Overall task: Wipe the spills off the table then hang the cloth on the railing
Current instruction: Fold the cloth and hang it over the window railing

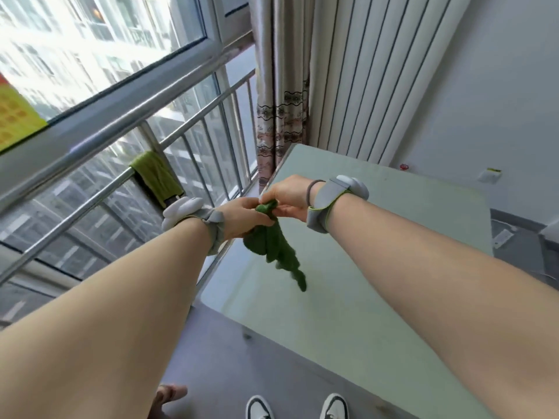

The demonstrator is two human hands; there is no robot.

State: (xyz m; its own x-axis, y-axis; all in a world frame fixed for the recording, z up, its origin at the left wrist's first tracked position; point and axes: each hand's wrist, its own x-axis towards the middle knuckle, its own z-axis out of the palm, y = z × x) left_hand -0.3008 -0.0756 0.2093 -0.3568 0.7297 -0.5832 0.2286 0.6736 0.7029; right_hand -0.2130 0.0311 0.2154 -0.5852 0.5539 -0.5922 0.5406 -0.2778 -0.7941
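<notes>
A dark green cloth hangs bunched above the left edge of the pale green table. My left hand grips its upper part from the left. My right hand pinches its top end from the right. Both hands meet over the table's left edge, close to the metal railing that runs along the window. The cloth's lower end dangles free above the tabletop.
A lighter green cloth is draped over the railing's lower bar. Curtains and a white ribbed radiator stand behind the table. Two shoes and another person's foot are on the grey floor below.
</notes>
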